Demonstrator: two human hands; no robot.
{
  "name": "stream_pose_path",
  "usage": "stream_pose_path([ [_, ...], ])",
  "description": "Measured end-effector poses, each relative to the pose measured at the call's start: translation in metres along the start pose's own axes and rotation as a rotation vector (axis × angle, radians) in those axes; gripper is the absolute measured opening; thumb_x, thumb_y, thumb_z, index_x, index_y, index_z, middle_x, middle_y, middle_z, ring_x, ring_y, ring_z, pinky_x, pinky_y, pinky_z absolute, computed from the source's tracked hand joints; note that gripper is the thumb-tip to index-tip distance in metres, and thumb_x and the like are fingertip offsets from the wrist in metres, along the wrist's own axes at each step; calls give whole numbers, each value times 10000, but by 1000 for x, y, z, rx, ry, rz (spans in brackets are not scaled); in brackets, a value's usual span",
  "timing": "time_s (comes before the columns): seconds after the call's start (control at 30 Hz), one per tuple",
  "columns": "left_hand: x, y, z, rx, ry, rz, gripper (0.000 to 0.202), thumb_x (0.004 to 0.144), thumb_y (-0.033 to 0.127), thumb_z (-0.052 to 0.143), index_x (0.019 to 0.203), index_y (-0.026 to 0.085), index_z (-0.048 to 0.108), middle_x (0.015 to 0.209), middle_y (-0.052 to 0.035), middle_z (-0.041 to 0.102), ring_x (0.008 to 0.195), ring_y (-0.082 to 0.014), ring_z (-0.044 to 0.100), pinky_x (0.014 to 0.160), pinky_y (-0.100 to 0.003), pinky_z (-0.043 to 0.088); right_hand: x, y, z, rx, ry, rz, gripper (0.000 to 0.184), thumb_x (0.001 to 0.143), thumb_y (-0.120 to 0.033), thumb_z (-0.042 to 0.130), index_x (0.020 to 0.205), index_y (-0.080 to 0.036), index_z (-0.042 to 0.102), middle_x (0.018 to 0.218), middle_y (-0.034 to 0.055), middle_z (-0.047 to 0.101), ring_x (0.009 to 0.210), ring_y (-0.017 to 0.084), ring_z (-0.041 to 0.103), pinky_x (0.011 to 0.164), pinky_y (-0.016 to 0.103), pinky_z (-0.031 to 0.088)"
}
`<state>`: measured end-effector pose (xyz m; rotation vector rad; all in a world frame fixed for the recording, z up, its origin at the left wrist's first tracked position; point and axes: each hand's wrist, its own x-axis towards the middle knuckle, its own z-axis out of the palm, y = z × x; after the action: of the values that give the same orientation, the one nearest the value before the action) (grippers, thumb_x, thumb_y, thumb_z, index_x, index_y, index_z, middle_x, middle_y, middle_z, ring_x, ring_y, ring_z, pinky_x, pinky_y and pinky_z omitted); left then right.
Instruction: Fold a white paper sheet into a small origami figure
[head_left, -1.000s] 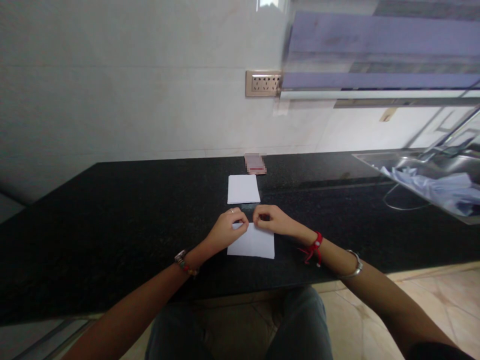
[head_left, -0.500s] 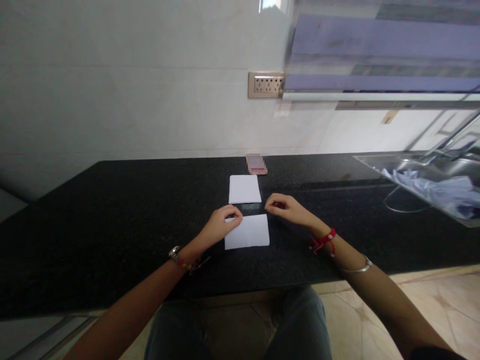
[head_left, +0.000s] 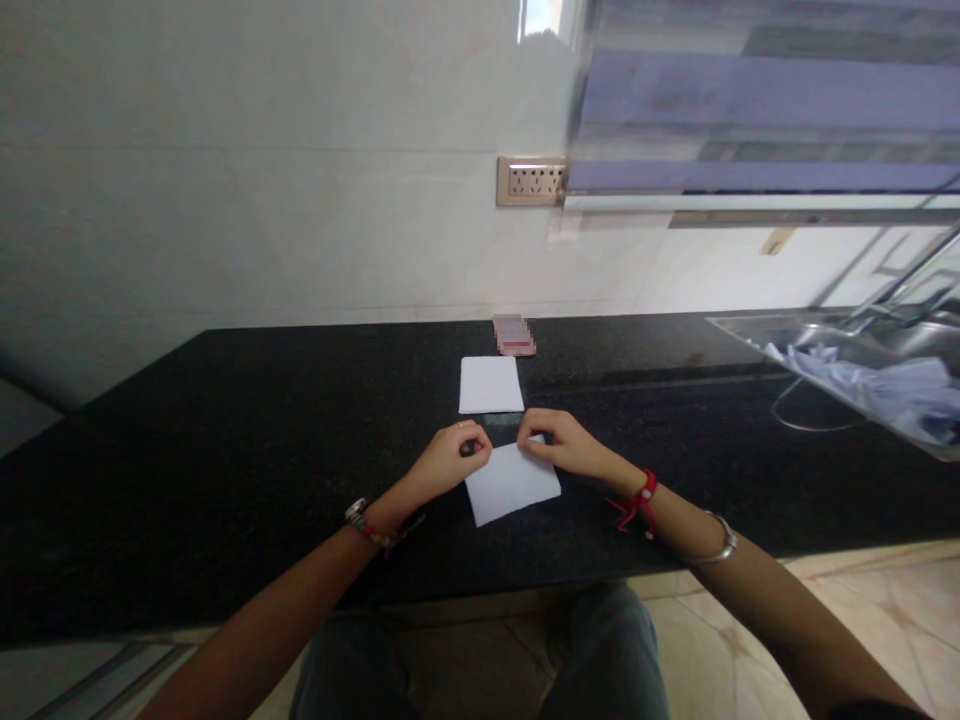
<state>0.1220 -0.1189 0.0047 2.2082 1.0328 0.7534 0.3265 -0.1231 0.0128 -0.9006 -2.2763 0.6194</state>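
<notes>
A folded white paper (head_left: 513, 484) lies turned at a slant on the black countertop (head_left: 225, 440) in front of me. My left hand (head_left: 448, 462) pinches its upper left corner with curled fingers. My right hand (head_left: 564, 445) grips the upper right edge, fingers closed on the sheet. A second white folded paper (head_left: 490, 384) lies flat just behind the hands, untouched.
A small reddish blurred object (head_left: 514, 335) sits by the wall behind the papers. A steel sink (head_left: 862, 360) with pale cloth or plastic in it lies at the right. A wall socket (head_left: 531, 181) is above. The counter's front edge runs over my knees.
My right hand, lifted off the paper half a second ago, has come back onto its upper right edge. The paper has rotated and now lies slanted instead of square.
</notes>
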Motion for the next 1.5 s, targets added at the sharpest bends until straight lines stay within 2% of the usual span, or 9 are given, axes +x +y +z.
stream_pose_path([
  [0.43, -3, -10, -23, 198, -169, -67, 135, 717, 136, 443, 655, 135, 562, 650, -3, 514, 631, -126, 478, 600, -233, 350, -1, 22, -4, 33, -47, 153, 94, 710, -141, 489, 666, -123, 570, 676, 23, 549, 628, 109, 483, 592, 228, 366],
  [0.5, -4, -15, -26, 266, -155, -101, 135, 704, 112, 440, 649, 134, 561, 648, -6, 510, 627, -130, 479, 600, -238, 351, -1, 27, -6, 1, -43, 198, 90, 693, -120, 485, 655, -123, 567, 667, 20, 548, 622, 106, 481, 586, 222, 365],
  [0.63, -5, -23, -30, 358, -8, -105, 152, 744, 130, 422, 693, 133, 564, 671, -19, 509, 661, -146, 492, 629, -256, 368, -3, 37, -9, -62, -34, 296, 105, 702, -131, 478, 660, -120, 574, 662, 22, 564, 619, 108, 495, 587, 220, 374],
  [0.7, -5, -22, -27, 382, 27, -35, 172, 780, 160, 404, 713, 138, 561, 702, -26, 517, 691, -152, 498, 661, -268, 380, -4, 39, -8, -106, -38, 293, 116, 712, -140, 479, 684, -119, 590, 685, 29, 582, 632, 111, 508, 598, 222, 381],
  [0.8, -5, -15, -15, 409, -13, 91, 180, 812, 183, 401, 745, 139, 562, 765, -42, 538, 751, -157, 507, 716, -278, 399, -3, 36, -4, -198, -53, 247, 128, 717, -123, 486, 719, -120, 614, 721, 42, 601, 654, 118, 524, 622, 224, 387],
  [0.9, -7, -8, -4, 428, -104, 220, 157, 820, 226, 448, 866, 135, 568, 916, -72, 561, 886, -174, 511, 802, -289, 400, -1, 29, 1, -274, -63, 208, 139, 727, -111, 492, 748, -122, 630, 728, 48, 609, 655, 122, 529, 632, 228, 390],
  [1.03, -9, -8, 4, 505, -255, 337, 288, 820, 282, 482, 1080, 163, 515, 1141, -90, 534, 1052, -207, 475, 880, -339, 374, 1, 24, 7, -297, -33, 201, 150, 729, -112, 518, 814, -119, 641, 774, 62, 626, 677, 130, 544, 641, 235, 400],
  [1.33, -13, -4, 9, 589, -287, 256, 314, 833, 276, 437, 1116, 155, 500, 1254, -79, 473, 1155, -242, 389, 915, -386, 346, 0, 20, 8, -220, 85, 323, 403, 616, -83, 644, 1017, -103, 603, 844, 65, 623, 658, 125, 525, 638, 257, 428],
  [1.5, -15, -4, 9, 573, -290, 230, 343, 828, 277, 430, 1140, 143, 482, 1244, -84, 470, 1137, -237, 387, 926, -384, 336, -1, 21, 7, -181, 99, 298, 258, 599, -65, 640, 851, -119, 657, 971, 94, 575, 692, 122, 525, 655, 262, 439],
])
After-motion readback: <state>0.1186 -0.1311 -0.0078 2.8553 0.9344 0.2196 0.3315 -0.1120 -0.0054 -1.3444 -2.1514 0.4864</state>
